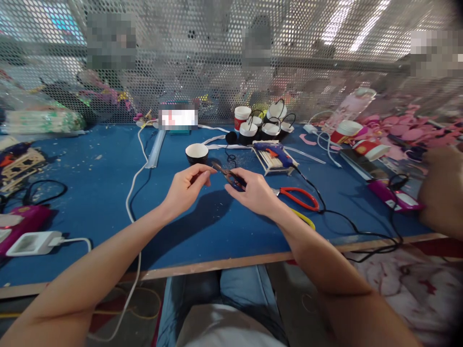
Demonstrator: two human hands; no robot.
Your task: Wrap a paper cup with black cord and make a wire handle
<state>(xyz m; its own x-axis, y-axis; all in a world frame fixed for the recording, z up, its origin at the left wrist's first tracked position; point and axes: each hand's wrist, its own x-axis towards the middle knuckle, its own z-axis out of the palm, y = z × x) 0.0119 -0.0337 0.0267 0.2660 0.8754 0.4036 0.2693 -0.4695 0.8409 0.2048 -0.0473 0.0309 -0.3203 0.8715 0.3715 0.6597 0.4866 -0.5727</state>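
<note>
In my right hand [253,189] is a pair of pliers [231,177] with dark handles, its jaws pointing toward my left hand. My left hand [190,187] is closed in a pinch right at the jaw tips; whatever lies between its fingers is too small to make out. Just behind the left hand stands a black paper cup [197,153] with a white inside. Red-handled scissors or cutters [300,198] lie beside my right wrist, with a yellow handle [304,219] partly hidden under the forearm.
A blue glue gun [277,153] rests on a wooden stick stand [267,168]. Several cups with black wire handles [271,129] cluster behind it. A white cable [132,193] crosses the blue table [97,193] on the left. Another person's arm [443,193] shows at right, by a purple power strip [394,196].
</note>
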